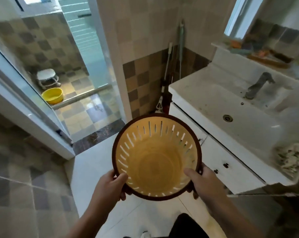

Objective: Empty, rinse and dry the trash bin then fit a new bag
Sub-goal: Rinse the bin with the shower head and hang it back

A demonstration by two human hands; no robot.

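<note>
Outer wall and underside of the round yellow slotted plastic trash bin hidden behind its own dark brown rim; fingers of the left hand and right hand concealed beneath that rim, thumbs alone visible. Both forearms cut off by the bottom edge. Small coloured items on the white shelf above the white washbasin too blurred to identify.

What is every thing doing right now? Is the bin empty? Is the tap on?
trash bin: empty, no bag, held up by its rim
left hand: gripping the rim
right hand: gripping the rim
tap: off
sink: empty
yellow basin: on the shower floor
</note>
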